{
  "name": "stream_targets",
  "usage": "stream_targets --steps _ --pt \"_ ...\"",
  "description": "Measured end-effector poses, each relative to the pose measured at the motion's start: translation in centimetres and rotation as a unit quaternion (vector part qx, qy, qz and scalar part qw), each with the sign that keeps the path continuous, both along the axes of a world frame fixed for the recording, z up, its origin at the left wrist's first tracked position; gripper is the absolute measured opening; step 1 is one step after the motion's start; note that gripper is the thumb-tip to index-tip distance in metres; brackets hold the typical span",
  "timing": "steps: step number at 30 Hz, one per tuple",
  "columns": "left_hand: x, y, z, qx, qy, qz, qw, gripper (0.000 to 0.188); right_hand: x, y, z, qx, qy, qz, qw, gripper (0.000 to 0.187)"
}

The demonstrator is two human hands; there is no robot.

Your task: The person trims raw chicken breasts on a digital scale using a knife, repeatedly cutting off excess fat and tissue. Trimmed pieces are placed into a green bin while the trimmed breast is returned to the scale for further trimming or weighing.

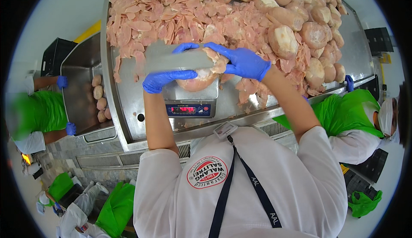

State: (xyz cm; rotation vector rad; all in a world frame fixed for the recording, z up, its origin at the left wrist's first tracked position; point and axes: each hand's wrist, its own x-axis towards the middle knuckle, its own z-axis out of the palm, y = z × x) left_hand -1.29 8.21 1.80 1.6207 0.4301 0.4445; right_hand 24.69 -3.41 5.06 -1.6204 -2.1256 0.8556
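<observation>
White shirt [296, 182] is nearest, at six o'clock; beyond, over the scale [191, 110], I see the meat lump [193, 84], its visible length nine-to-three. The right hand [246, 62], toward two o'clock, pinches its pale edge; the left hand [161, 81] is at nine, grip I cannot tell behind a blurred grey thing [167, 62]. Table [128, 103] rim bounds six, slices [159, 15] crowd twelve, room shows toward eight.

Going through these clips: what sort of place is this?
Likely a meat-processing room: a steel table heaped with pale pink slices and rounded chunks that look like meat, a weighing scale, and a nearby worker's green apron.
</observation>
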Motion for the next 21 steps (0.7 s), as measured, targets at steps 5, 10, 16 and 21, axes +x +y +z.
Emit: stream_targets --steps 5,10,16,21 --pt "-1.1 -0.9 -0.8 -0.03 0.036 0.117 0.992 0.083 -4.0 -3.3 0.1 -0.003 0.043 -0.129 0.991 0.078" --pt "-2.1 -2.4 -1.4 -0.05 -0.061 0.105 0.991 0.091 -2.9 -6.5 3.1 -0.098 0.002 -0.067 0.993 0.084" --pt "-0.8 -2.1 -0.5 -0.031 -0.011 0.039 0.999 0.087 0.5 -5.4 5.5 -0.118 -0.124 0.042 0.984 0.088" --pt "-0.2 -2.0 -0.9 -0.013 -0.001 0.053 0.999 0.086 0.4 -2.6 5.6 -0.12 -0.153 0.066 0.979 0.085"
